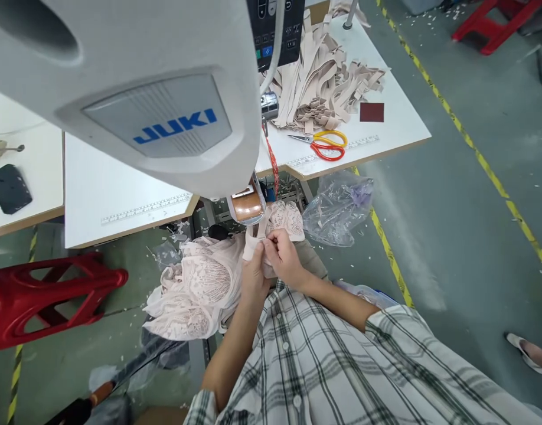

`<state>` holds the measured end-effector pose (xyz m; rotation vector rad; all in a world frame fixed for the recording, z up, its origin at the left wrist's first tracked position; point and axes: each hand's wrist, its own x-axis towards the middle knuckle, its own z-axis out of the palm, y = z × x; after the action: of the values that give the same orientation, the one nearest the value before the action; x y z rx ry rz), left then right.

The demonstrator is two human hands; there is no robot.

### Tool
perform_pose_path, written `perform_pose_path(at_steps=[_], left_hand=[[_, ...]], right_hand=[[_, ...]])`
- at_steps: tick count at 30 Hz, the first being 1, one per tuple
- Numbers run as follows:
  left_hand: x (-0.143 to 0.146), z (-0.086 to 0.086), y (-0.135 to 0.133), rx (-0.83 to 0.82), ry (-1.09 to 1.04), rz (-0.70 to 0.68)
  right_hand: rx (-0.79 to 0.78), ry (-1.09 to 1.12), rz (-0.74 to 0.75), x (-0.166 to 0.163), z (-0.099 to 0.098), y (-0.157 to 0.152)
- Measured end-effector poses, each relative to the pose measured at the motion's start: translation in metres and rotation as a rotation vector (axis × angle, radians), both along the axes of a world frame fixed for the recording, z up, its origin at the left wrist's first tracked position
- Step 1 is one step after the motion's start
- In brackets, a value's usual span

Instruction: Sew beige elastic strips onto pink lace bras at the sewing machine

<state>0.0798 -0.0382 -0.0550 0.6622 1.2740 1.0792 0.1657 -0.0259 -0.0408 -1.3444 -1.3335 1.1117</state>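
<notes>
My left hand [253, 268] and my right hand [283, 255] meet just below the sewing machine's copper-coloured arm end [248, 206]. Both pinch a pale pink lace garment [200, 289] and a beige strap [258, 231] that runs up to the arm end. Most of the lace hangs in a heap to the left of my hands, over my lap. A second lace part [287, 218] lies right of the arm end. The white JUKI machine head [165, 112] fills the upper left.
A pile of beige straps [319, 82], yellow and red scissors [326, 144] and a dark red square [371, 111] lie on the white table [399, 127]. A clear plastic bag [339, 206] hangs below it. A red stool [41, 295] stands left; a black phone [9, 188] lies far left.
</notes>
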Motion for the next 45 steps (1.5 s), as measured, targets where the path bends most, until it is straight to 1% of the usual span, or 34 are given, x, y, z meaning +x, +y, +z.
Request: perform_pose_path(at_steps=[1,3,5,6,7,8,9,10,11,12,13,14,15,16,18,20,22,25,28,32,34,39,43,45], left_hand=[[0.001,0.003,0.0,-0.001,0.014,0.042],[-0.001,0.011,-0.001,0.002,0.033,0.097],[-0.008,0.024,-0.001,0.028,0.088,0.095],[-0.013,0.031,0.0,0.055,0.143,0.054],[-0.018,0.038,0.001,0.092,0.208,-0.016],[-0.023,0.045,0.002,0.134,0.273,-0.107],[-0.028,0.051,0.003,0.176,0.328,-0.205],[-0.033,0.056,0.004,0.21,0.365,-0.292],[-0.036,0.061,0.006,0.23,0.38,-0.355],[-0.039,0.064,0.007,0.242,0.391,-0.391],[-0.041,0.067,0.009,0.248,0.401,-0.41],[-0.043,0.069,0.01,0.253,0.407,-0.428],[-0.044,0.072,0.012,0.258,0.406,-0.447],[-0.045,0.075,0.014,0.256,0.4,-0.461],[-0.048,0.08,0.018,0.22,0.373,-0.457],[-0.05,0.085,0.02,0.176,0.342,-0.399],[-0.051,0.086,0.021,0.148,0.301,-0.328],[-0.047,0.079,0.02,0.092,0.212,-0.233],[-0.041,0.069,0.016,0.059,0.128,-0.153],[-0.033,0.063,0.012,0.087,0.051,-0.126],[-0.03,0.063,0.009,0.099,0.074,-0.122],[-0.027,0.061,0.005,0.101,0.228,-0.095],[-0.027,0.062,0.004,0.144,0.344,-0.106],[-0.028,0.063,0.005,0.181,0.393,-0.134]], right_hand=[[-0.003,-0.005,-0.014,0.002,-0.002,-0.001],[-0.008,-0.027,0.026,0.009,-0.004,0.0],[0.068,-0.109,0.08,0.022,0.001,0.004],[0.143,-0.169,0.091,0.03,0.005,0.007],[0.226,-0.228,0.108,0.038,0.01,0.01],[0.299,-0.275,0.148,0.045,0.015,0.014],[0.342,-0.307,0.229,0.052,0.02,0.019],[0.345,-0.324,0.349,0.057,0.026,0.023],[0.315,-0.327,0.484,0.061,0.03,0.027],[0.272,-0.321,0.595,0.064,0.034,0.03],[0.223,-0.309,0.662,0.066,0.037,0.032],[0.178,-0.292,0.679,0.068,0.039,0.033],[0.142,-0.269,0.656,0.069,0.04,0.033],[0.118,-0.243,0.6,0.069,0.041,0.033],[0.091,-0.221,0.418,0.071,0.04,0.031],[0.108,-0.248,0.227,0.071,0.039,0.028],[0.166,-0.299,0.129,0.07,0.038,0.023],[0.266,-0.346,0.148,0.061,0.037,0.014],[0.33,-0.353,0.173,0.049,0.035,0.009],[0.346,-0.356,0.152,0.038,0.033,0.011],[0.326,-0.346,0.143,0.037,0.032,0.012],[0.279,-0.322,0.138,0.04,0.03,0.011],[0.259,-0.302,0.174,0.044,0.029,0.013],[0.227,-0.266,0.228,0.048,0.031,0.017]])
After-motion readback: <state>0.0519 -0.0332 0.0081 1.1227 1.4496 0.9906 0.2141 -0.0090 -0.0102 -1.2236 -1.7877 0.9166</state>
